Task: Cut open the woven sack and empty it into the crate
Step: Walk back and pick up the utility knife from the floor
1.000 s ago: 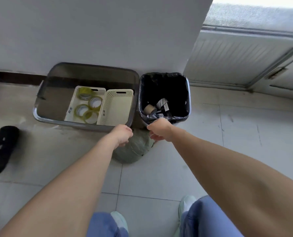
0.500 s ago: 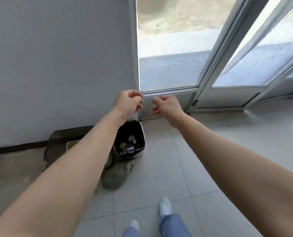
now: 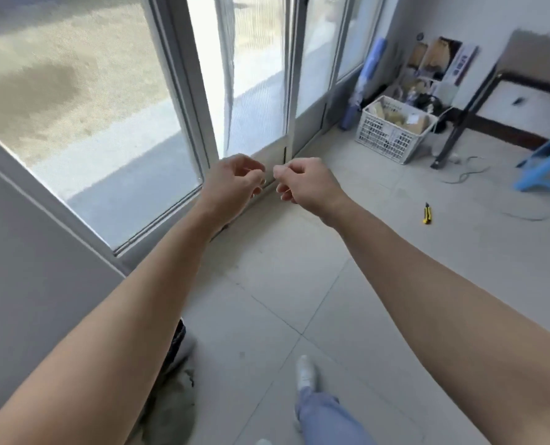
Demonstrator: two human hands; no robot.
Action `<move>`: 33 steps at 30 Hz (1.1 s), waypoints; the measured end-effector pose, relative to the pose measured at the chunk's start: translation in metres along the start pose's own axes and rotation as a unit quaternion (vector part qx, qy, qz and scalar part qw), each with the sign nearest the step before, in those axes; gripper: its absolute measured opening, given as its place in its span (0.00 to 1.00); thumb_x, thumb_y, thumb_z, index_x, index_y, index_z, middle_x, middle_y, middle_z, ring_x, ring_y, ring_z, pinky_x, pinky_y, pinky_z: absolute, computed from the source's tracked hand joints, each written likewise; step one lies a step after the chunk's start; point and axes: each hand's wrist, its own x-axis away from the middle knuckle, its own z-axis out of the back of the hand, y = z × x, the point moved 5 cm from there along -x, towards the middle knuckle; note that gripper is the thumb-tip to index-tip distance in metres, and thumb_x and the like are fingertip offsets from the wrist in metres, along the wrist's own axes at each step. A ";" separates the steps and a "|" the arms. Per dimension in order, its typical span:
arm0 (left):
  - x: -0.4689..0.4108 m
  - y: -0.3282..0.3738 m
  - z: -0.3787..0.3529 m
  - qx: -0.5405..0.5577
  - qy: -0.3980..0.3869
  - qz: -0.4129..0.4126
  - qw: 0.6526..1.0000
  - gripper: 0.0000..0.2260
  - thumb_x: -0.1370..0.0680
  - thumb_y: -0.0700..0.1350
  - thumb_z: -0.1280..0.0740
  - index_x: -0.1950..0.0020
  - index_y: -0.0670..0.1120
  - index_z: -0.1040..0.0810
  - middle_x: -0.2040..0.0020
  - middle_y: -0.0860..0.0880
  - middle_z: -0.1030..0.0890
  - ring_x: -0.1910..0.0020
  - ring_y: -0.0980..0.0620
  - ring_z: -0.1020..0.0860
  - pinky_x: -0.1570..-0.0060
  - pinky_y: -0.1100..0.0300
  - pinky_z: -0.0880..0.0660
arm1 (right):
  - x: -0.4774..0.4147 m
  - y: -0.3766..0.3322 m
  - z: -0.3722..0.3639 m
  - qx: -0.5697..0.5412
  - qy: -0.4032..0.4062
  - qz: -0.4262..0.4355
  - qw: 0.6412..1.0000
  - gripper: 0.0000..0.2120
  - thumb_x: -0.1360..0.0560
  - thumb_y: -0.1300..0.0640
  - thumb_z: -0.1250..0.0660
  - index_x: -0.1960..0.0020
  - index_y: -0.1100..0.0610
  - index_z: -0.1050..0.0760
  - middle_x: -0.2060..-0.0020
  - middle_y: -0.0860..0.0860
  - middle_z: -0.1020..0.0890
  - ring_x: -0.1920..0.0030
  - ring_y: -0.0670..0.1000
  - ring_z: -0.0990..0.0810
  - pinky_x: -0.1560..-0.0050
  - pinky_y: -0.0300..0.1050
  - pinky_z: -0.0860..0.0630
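Hands, left hand (image 3: 235,181) and right hand (image 3: 302,184), hung loosely curled and empty. What looked like the woven sack (image 3: 171,409) lay near left; crate (image 3: 392,133) far right. Fetching the yellow knife (image 3: 427,214) seemingly came next.

Nothing here can be read. The white box (image 3: 463,64) leaning against the far wall carries a few dark blue marks down its side (perhaps printed icons or lettering), but they are too small and blurred to make out. The white crate (image 3: 392,131) and the yellow utility knife (image 3: 427,213) show no legible label or brand.
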 end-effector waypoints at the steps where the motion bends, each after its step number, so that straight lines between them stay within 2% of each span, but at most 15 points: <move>1: -0.007 0.009 -0.021 -0.026 -0.027 -0.017 0.999 0.08 0.23 0.40 0.36 0.47 0.40 0.20 0.54 0.42 0.17 0.58 0.47 0.18 0.51 0.53 0.21 | 0.002 0.010 0.020 0.038 0.018 -0.011 0.999 0.11 0.23 0.53 0.36 0.59 0.60 0.21 0.65 0.54 0.20 0.63 0.54 0.21 0.54 0.51 0.22; 4: -0.029 0.039 -0.088 -0.091 -0.098 -0.065 0.989 0.08 0.24 0.41 0.36 0.48 0.44 0.19 0.57 0.44 0.17 0.61 0.51 0.20 0.58 0.61 0.23 | 0.007 0.040 0.087 0.141 0.076 -0.053 0.986 0.11 0.24 0.51 0.36 0.57 0.57 0.21 0.61 0.54 0.19 0.55 0.55 0.19 0.57 0.44 0.25; 6: -0.044 0.059 -0.135 -0.126 -0.138 -0.103 0.977 0.08 0.24 0.40 0.36 0.49 0.44 0.19 0.58 0.46 0.17 0.61 0.51 0.21 0.61 0.66 0.25 | 0.009 0.062 0.134 0.178 0.104 -0.092 0.974 0.13 0.23 0.51 0.36 0.53 0.61 0.20 0.57 0.55 0.18 0.53 0.55 0.20 0.58 0.42 0.29; 9: -0.068 0.087 -0.207 -0.159 -0.196 -0.155 0.955 0.08 0.25 0.41 0.36 0.49 0.45 0.19 0.59 0.51 0.19 0.58 0.51 0.21 0.53 0.62 0.25 | 0.009 0.101 0.203 0.215 0.149 -0.145 0.954 0.15 0.24 0.52 0.36 0.51 0.64 0.21 0.53 0.59 0.17 0.52 0.59 0.20 0.52 0.49 0.24; 12: -0.094 0.116 -0.277 -0.186 -0.238 -0.202 0.931 0.08 0.25 0.40 0.36 0.49 0.45 0.19 0.61 0.53 0.22 0.59 0.52 0.23 0.56 0.64 0.31 | 0.000 0.141 0.269 0.231 0.176 -0.178 0.940 0.12 0.25 0.53 0.36 0.58 0.62 0.23 0.56 0.58 0.18 0.55 0.58 0.21 0.56 0.48 0.25; 16: -0.131 0.150 -0.355 -0.211 -0.262 -0.231 0.913 0.09 0.24 0.40 0.37 0.46 0.45 0.19 0.56 0.52 0.22 0.58 0.55 0.26 0.58 0.67 0.35 | -0.017 0.182 0.347 0.245 0.193 -0.220 0.924 0.11 0.26 0.54 0.36 0.64 0.59 0.27 0.60 0.56 0.22 0.60 0.57 0.24 0.64 0.42 0.32; 18: -0.151 0.162 -0.389 -0.221 -0.275 -0.237 0.905 0.10 0.23 0.40 0.37 0.45 0.45 0.20 0.51 0.50 0.20 0.57 0.54 0.26 0.57 0.67 0.34 | -0.029 0.200 0.380 0.247 0.202 -0.237 0.918 0.08 0.27 0.56 0.37 0.63 0.59 0.27 0.62 0.56 0.23 0.61 0.58 0.26 0.64 0.43 0.33; 22: -0.196 0.176 -0.446 -0.235 -0.295 -0.244 0.893 0.11 0.23 0.40 0.38 0.45 0.45 0.20 0.48 0.48 0.18 0.56 0.53 0.24 0.56 0.64 0.31 | -0.065 0.233 0.433 0.257 0.206 -0.255 0.909 0.07 0.26 0.56 0.37 0.54 0.59 0.23 0.54 0.56 0.20 0.53 0.58 0.21 0.60 0.43 0.29; 27: -0.271 0.183 -0.508 -0.264 -0.295 -0.253 0.883 0.11 0.23 0.40 0.40 0.45 0.46 0.20 0.47 0.48 0.18 0.51 0.50 0.22 0.58 0.66 0.33 | -0.132 0.271 0.485 0.300 0.194 -0.283 0.890 0.10 0.25 0.58 0.38 0.49 0.62 0.22 0.50 0.57 0.19 0.50 0.60 0.21 0.51 0.49 0.23; 30: -0.327 0.188 -0.550 -0.274 -0.306 -0.255 0.875 0.12 0.23 0.40 0.40 0.43 0.46 0.20 0.47 0.49 0.18 0.50 0.49 0.22 0.59 0.65 0.34 | -0.181 0.292 0.521 0.318 0.187 -0.298 0.881 0.10 0.24 0.58 0.39 0.48 0.61 0.24 0.49 0.57 0.20 0.49 0.60 0.21 0.50 0.49 0.23; 33: -0.382 0.194 -0.594 -0.274 -0.328 -0.245 0.870 0.12 0.23 0.39 0.40 0.45 0.45 0.20 0.47 0.47 0.18 0.50 0.47 0.21 0.57 0.62 0.29 | -0.229 0.311 0.559 0.333 0.178 -0.311 0.872 0.11 0.24 0.58 0.39 0.46 0.61 0.24 0.48 0.58 0.21 0.49 0.60 0.22 0.50 0.48 0.24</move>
